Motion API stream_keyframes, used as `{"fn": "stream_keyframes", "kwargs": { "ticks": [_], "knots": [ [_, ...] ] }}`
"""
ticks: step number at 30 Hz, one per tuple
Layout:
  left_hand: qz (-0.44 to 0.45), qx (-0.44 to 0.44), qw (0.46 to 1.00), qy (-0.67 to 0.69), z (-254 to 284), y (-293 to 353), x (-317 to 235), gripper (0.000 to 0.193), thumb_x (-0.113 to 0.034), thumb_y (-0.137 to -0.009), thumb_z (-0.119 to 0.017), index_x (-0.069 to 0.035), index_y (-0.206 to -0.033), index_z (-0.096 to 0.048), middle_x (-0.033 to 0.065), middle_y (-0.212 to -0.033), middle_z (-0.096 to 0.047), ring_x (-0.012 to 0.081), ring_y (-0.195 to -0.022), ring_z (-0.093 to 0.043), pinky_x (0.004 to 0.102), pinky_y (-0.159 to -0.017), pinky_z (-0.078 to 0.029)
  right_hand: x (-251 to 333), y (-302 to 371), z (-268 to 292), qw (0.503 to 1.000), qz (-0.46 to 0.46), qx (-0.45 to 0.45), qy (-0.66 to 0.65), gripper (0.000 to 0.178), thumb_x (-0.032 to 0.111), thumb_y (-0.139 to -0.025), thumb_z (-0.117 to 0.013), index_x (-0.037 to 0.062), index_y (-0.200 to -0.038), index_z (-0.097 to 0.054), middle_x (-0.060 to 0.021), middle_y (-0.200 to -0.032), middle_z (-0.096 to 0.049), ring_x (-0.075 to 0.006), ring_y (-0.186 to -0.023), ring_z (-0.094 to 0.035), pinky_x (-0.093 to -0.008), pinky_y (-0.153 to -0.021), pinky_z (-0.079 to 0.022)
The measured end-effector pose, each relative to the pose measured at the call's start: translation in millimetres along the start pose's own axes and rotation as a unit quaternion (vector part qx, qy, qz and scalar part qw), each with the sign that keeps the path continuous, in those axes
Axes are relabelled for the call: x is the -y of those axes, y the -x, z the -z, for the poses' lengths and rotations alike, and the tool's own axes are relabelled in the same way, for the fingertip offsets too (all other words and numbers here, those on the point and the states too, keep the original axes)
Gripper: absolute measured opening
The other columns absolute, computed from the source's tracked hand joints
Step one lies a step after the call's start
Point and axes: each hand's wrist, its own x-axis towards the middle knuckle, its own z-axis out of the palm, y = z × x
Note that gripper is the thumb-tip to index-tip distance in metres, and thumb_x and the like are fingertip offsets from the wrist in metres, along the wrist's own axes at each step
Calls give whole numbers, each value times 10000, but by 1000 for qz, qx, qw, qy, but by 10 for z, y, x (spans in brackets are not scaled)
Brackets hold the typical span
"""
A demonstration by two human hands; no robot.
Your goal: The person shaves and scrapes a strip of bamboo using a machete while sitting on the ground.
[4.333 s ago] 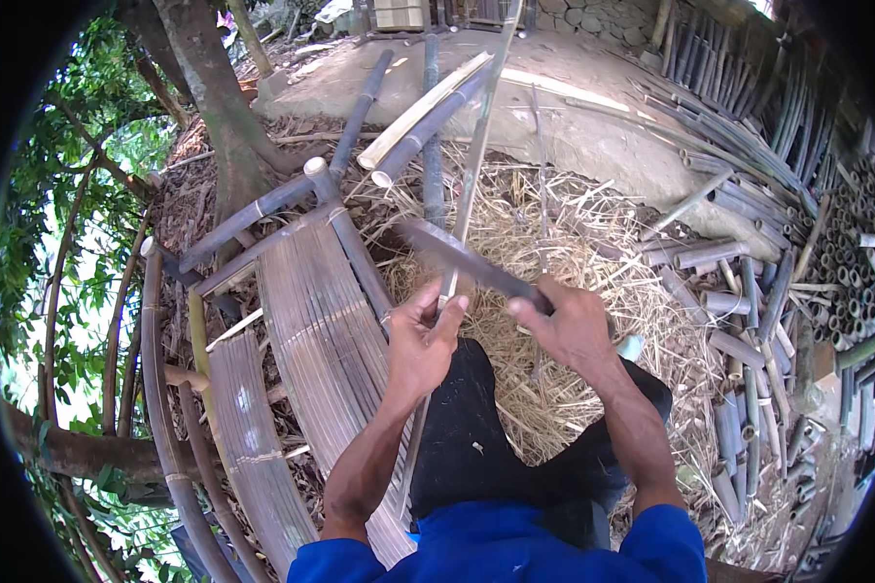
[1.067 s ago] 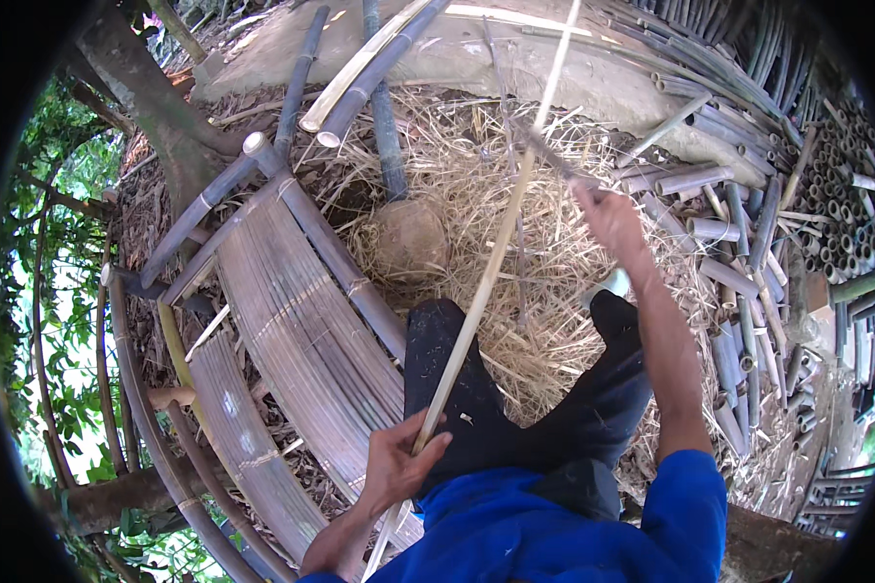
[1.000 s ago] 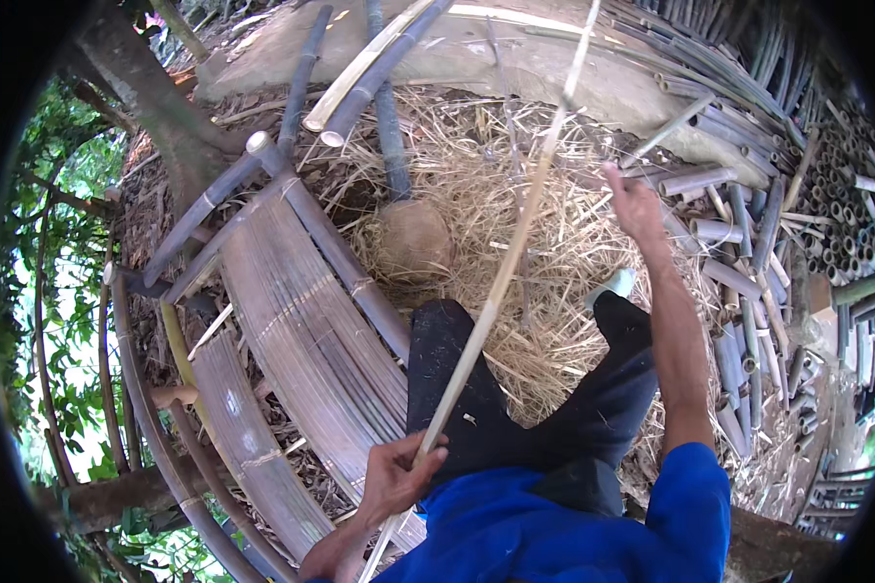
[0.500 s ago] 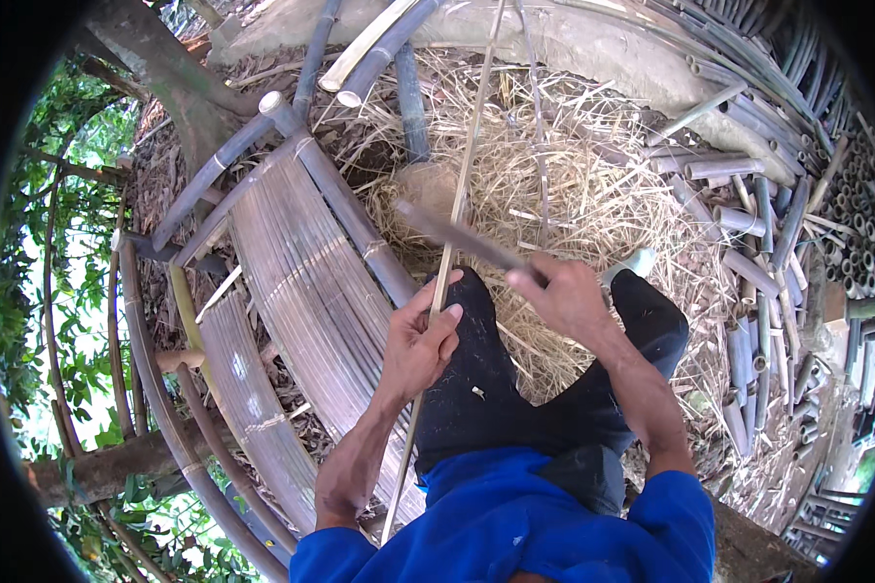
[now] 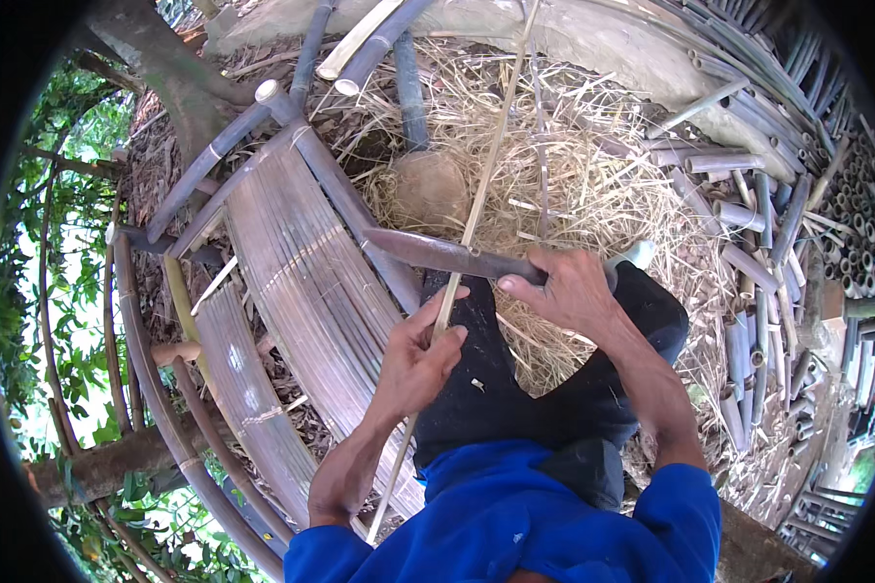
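My left hand (image 5: 422, 358) is closed round a long, thin bamboo strip (image 5: 489, 175), which runs from beside my left hip up past the far edge of the straw. In my right hand (image 5: 569, 291) is a machete (image 5: 428, 252) with a dark, broad blade pointing left. Its blade crosses the strip just beyond my left fingers and appears to touch it. The machete's handle is mostly hidden in my right fist. Both hands are over my thighs, the left above the left thigh and the right near the right knee.
To my left stands a bamboo bench (image 5: 297, 243) with a slatted seat and round pole frame. Straw and shavings (image 5: 574, 165) cover the ground ahead, around a chopping stump (image 5: 431, 189). Cut bamboo pieces (image 5: 739, 219) and stacked poles (image 5: 851, 243) lie to the right.
The machete blade has swung down and lies more level across the strip. The strip's far end has shifted right. My left hand keeps its hold.
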Motion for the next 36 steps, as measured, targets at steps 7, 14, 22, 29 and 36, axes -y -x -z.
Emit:
{"fn": "stream_keyframes", "kwargs": {
  "ticks": [7, 14, 22, 29, 36],
  "knots": [
    [36, 21, 999, -34, 163, 215, 109, 431, -98, -1007, -565, -30, -1428, -505, -75, -596, -434, 27, -482, -377, 228, -438, -261, -45, -23, -30, 999, 4, 29, 20, 660, 671, -904, -590, 26, -837, -713, -184, -611, -636, -376, -600, -675, -476, -605, -545],
    [88, 43, 993, -71, 211, 856, 244, 461, -168, -1004, -608, -35, -1437, -519, -84, -646, -441, 27, -583, -388, 233, -527, -281, -1393, -541, 456, 972, -235, -25, 3, 912, 805, -936, -376, -20, -826, -749, -48, -487, -527, -165, -443, -518, -382, -404, -422],
    [171, 78, 976, -112, 543, 1164, 648, 562, -63, -947, -638, -52, -1491, -500, -34, -740, -556, 50, -633, -462, 237, -586, -391, -1281, -526, 229, 857, -306, -156, -384, 372, 348, -940, -700, -9, -855, -641, -27, -565, -545, -120, -408, -440, -272, -404, -385],
    [-69, -52, 960, -267, -66, -43, 429, 496, -152, -983, -654, -1, -1437, -523, -21, -892, -609, 72, -810, -526, 262, -705, -463, -440, -499, -158, 909, -260, -84, -314, 500, 454, -946, -658, -45, -933, -687, -70, -600, -576, -170, -494, -517, -365, -476, -411],
    [-82, -30, 978, -187, -42, -339, 372, 356, -195, -1027, -600, -18, -1334, -637, -78, -728, -484, 33, -663, -418, 232, -572, -329, -416, 34, -157, 964, -182, -84, -172, 540, 534, -971, -592, 4, -997, -687, -141, -622, -590, -298, -578, -601, -419, -573, -467]
  ]
}}
